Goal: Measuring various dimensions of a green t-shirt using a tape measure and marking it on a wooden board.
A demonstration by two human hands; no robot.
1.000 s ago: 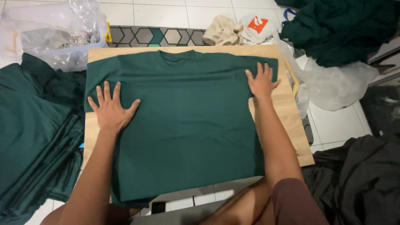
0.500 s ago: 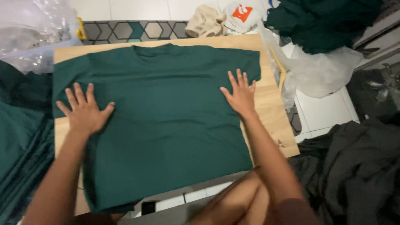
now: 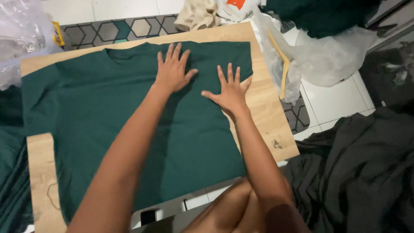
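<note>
From the head camera, the dark green cotton T-shirt (image 3: pixel 108 125) lies flat on the light wooden board (image 3: pixel 269 116). Left hand (image 3: pixel 173 71) and right hand (image 3: pixel 230 90) press flat, fingers spread, gripping nothing, near its right sleeve.
</note>
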